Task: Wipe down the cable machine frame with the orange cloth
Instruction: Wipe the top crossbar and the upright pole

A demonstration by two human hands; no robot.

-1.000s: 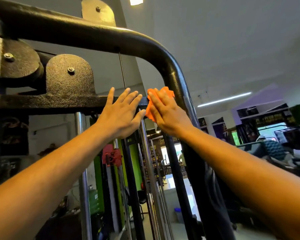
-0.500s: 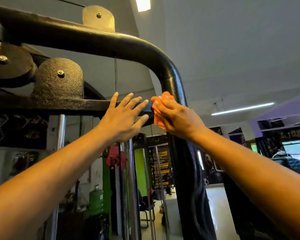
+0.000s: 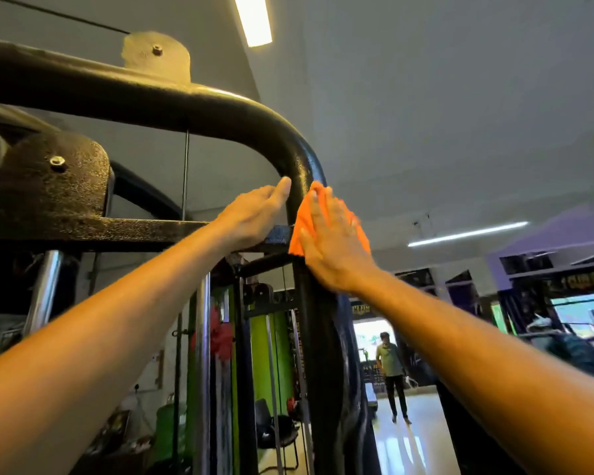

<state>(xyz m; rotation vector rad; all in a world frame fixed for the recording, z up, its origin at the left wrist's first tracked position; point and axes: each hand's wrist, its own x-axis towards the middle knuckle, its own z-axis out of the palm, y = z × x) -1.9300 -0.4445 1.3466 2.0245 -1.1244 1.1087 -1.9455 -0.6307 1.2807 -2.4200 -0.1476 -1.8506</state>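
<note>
Orange cloth (image 3: 302,224) sits flat against the black frame post (image 3: 302,166), just under the curved bend. Our right hand (image 3: 333,245) presses it there, fingers straight and together. Our left hand (image 3: 254,217) rests flat on the crossbar (image 3: 117,231), fingers extended, touching the post's inner side, gripping nothing.

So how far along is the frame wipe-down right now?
Done: nothing can be judged; no wiped patch shows on the black frame. In hand: the right hand presses the orange cloth flat against the upright just below the bend, while the left hand rests on the crossbar. Left: probably the top tube and the lower upright.
</note>
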